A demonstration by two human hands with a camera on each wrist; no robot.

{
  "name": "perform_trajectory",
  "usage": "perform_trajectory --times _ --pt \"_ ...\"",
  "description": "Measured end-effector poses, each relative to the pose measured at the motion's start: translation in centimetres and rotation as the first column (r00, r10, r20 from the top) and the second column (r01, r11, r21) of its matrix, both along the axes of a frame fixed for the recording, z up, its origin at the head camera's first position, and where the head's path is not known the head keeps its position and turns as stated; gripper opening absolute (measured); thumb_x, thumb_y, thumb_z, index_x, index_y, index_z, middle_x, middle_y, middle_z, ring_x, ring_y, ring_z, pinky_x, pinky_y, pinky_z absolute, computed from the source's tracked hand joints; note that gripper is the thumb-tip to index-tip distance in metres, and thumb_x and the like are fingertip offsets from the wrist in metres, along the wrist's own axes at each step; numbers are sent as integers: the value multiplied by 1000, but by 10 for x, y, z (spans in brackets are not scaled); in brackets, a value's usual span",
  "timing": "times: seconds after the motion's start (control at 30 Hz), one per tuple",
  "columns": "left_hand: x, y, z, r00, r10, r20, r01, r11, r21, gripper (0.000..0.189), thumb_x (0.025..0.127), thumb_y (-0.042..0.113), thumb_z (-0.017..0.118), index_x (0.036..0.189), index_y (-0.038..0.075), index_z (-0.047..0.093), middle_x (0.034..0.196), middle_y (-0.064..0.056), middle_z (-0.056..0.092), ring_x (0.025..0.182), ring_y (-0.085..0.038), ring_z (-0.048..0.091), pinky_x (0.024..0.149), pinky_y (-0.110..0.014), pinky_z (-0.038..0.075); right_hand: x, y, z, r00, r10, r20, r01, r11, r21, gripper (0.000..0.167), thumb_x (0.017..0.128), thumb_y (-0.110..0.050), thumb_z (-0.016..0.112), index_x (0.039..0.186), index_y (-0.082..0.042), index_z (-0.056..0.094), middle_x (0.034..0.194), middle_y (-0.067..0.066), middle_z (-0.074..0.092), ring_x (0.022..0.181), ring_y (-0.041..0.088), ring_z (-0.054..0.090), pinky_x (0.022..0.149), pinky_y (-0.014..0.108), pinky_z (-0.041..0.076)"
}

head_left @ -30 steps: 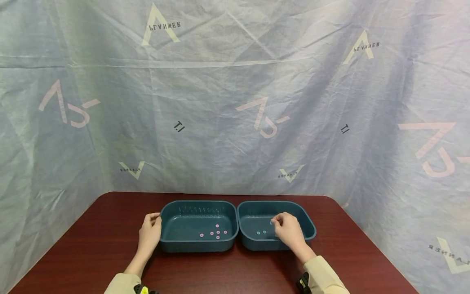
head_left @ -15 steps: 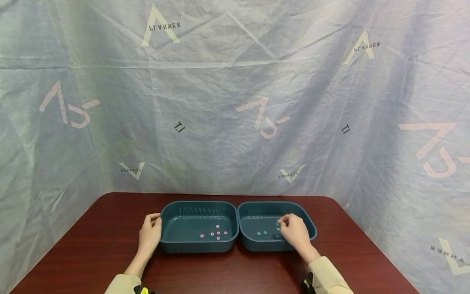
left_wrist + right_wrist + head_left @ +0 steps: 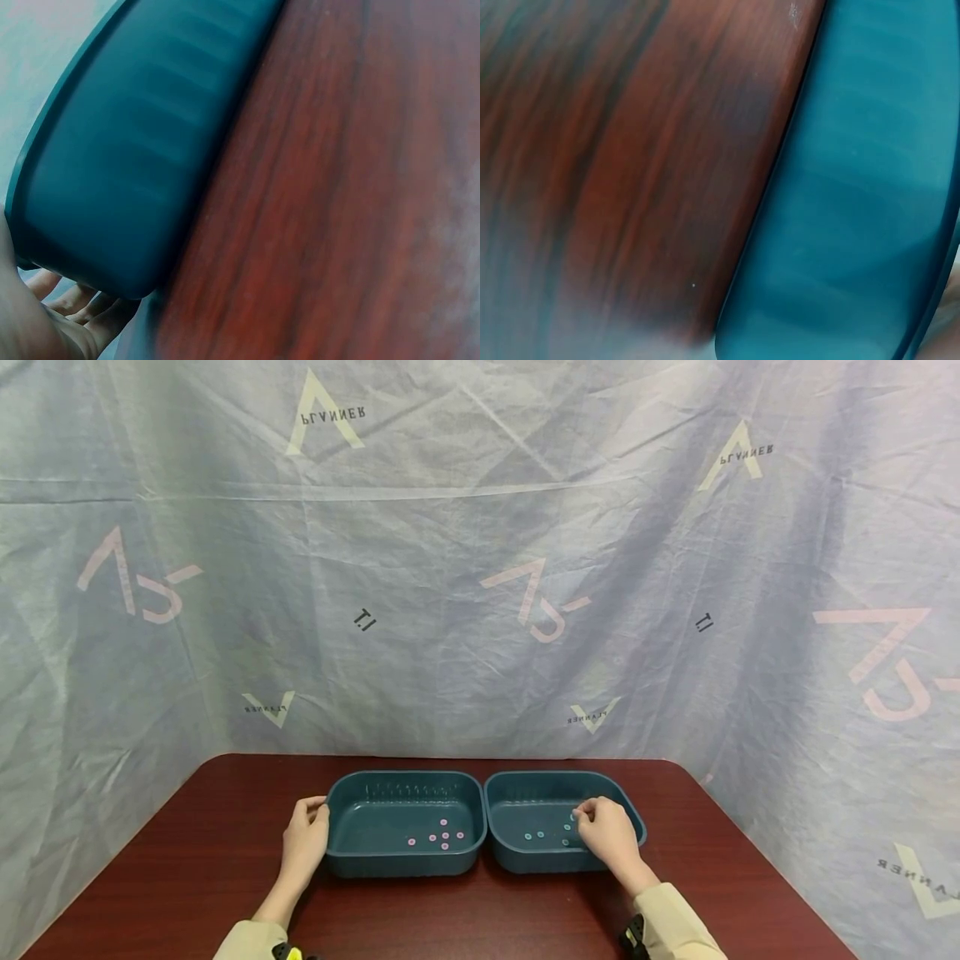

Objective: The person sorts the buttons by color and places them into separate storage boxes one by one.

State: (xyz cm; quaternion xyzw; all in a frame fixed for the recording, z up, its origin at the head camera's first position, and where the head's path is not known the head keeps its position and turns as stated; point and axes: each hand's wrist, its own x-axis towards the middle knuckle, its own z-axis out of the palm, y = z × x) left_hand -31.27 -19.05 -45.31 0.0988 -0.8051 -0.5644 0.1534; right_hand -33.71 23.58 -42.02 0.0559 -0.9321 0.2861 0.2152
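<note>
Two dark teal plastic trays stand side by side. My left hand (image 3: 306,832) holds the outer end of the left tray (image 3: 405,863); in the left wrist view its fingers (image 3: 71,300) curl at the tray's end. Several small pink ring-like pieces (image 3: 446,836) lie on that tray's floor. Over the right tray (image 3: 525,860), my right hand (image 3: 606,833) pinches a small light blue ring-like piece (image 3: 573,817) at its fingertips. Further blue pieces (image 3: 540,834) lie on the floor of the tray. The right wrist view shows mostly this tray's outer wall, the hand barely at its edge.
Both trays rest on a dark red wood-grain table (image 3: 480,918). Behind and around it hangs a pale grey printed cloth (image 3: 435,527). The inner ends of the trays meet near the middle of the table.
My right hand has shifted a little to the right inside the right tray, the blue piece at its fingertips moving along. Blue pieces it covered now show. The left hand stays put.
</note>
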Motion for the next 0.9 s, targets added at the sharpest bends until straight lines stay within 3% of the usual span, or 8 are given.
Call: perform_trajectory --times 0.6,0.9 --pt "0 0 1 1000 0 1 0 1000 4 46 101 28 27 134 -3 35 134 -30 42 124 -43 39 97 -56 33 5 1 1 999 23 -31 -24 999 -22 9 84 -10 67 84 -3 72 77 5 65 58 11 48 52 25 39" --pt "0 0 0 1000 7 1 -7 1000 5 47 101 28 28 135 -3 35 134 -29 42 124 -43 39 98 -56 33 10 -5 1 996 53 -66 -54 998 -16 8 81 -15 73 82 -8 73 73 -1 61 63 8 53 56 23 44"
